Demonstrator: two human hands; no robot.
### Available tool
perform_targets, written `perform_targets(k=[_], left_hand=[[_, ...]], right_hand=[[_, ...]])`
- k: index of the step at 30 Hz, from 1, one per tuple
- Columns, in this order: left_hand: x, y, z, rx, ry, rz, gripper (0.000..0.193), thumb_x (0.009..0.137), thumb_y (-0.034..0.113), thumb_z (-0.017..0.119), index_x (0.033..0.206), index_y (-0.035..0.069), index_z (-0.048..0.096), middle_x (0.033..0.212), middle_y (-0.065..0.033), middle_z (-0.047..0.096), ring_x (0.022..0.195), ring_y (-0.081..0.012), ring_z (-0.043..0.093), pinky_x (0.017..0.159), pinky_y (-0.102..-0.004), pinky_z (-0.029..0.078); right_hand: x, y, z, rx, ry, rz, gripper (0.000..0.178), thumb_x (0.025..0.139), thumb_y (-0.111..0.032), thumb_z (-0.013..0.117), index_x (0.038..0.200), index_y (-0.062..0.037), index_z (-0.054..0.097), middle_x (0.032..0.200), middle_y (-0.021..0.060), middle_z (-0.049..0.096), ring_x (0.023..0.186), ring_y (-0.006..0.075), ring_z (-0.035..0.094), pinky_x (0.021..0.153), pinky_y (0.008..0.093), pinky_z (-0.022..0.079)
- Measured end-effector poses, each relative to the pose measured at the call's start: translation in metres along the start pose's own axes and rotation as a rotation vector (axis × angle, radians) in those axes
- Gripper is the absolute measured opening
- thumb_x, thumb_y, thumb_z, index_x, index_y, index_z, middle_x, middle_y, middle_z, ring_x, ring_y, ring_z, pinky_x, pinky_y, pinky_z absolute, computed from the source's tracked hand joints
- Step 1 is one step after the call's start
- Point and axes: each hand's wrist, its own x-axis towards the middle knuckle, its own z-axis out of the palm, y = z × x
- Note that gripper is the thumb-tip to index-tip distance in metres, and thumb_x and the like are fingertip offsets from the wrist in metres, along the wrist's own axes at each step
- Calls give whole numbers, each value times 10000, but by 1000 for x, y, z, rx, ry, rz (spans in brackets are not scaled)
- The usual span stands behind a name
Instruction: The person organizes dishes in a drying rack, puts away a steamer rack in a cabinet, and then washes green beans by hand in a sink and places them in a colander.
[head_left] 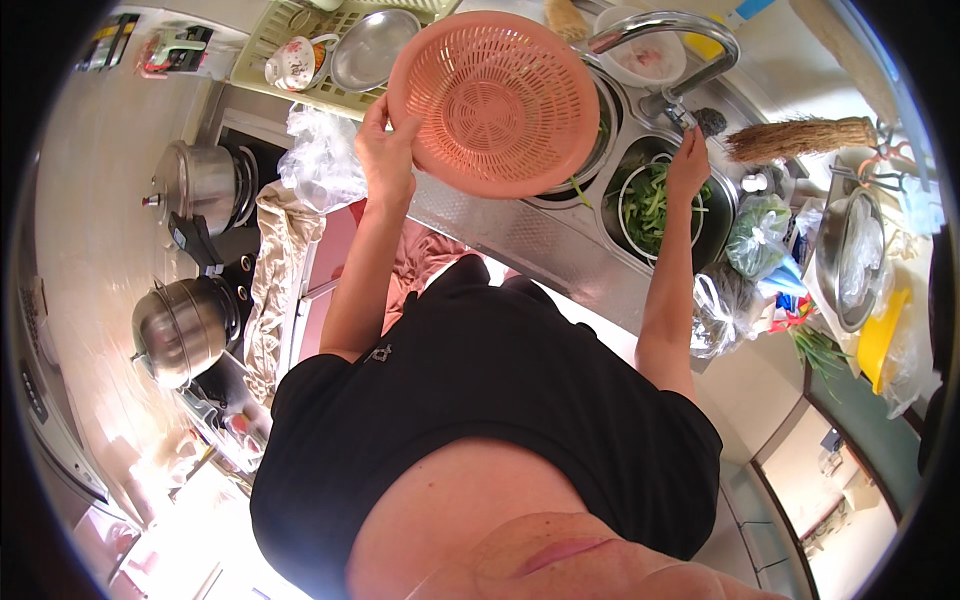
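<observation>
I count two hands [388, 160], one orange colander [492, 105], two basins [716, 216], one chrome faucet [668, 20] at the sink's [490, 232] back edge, one straw brush [805, 138], two steel pots [188, 183], one dish rack [254, 62].

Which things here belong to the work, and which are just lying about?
Apparently in use: round orange plastic colander (in left hand), curved silver metal faucet (at right hand), leafy green vegetables.
Apparently lying about: brown straw brush, black-handled silver metal pot.
</observation>
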Motion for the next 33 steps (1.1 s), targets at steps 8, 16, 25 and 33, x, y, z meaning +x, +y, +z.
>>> perform_targets(k=[8, 16, 25, 33], left_hand=[[-9, 0, -30, -114, 51, -20, 424, 753, -42, 589, 1167, -76, 504, 1027, -87, 570, 842, -123, 557, 671, -232, 468], [-17, -9, -37, -216, 22, -61, 415, 775, -4, 591, 1174, -57, 492, 1025, -80, 568, 798, -121, 549, 616, -216, 455], [-33, -12, -37, -267, -33, -156, 423, 780, -19, 572, 1191, -54, 480, 1121, -106, 548, 942, -159, 552, 780, -268, 472], [-17, 27, -39, -5, -449, -327, 355, 859, 164, 594, 1172, 7, 532, 846, -54, 615, 617, -154, 628, 492, -256, 515]], right_hand=[[9, 29, 1, 105, -25, 42, 272, 917, -158, 485, 1140, -37, 582, 1014, 170, 642, 896, 302, 627, 759, 364, 482], [17, 48, -8, 110, -79, 59, 314, 907, -194, 501, 1153, -12, 569, 1036, 155, 634, 855, 278, 630, 765, 351, 482], [-72, -117, -60, 1098, -691, 576, 444, 958, -321, 411, 1276, -12, 421, 1164, 108, 562, 1086, 214, 539, 870, 361, 465], [-117, -173, -83, 1117, -725, 681, 499, 844, -120, 535, 1303, -32, 360, 1231, 114, 477, 1098, 217, 513, 878, 351, 468]])
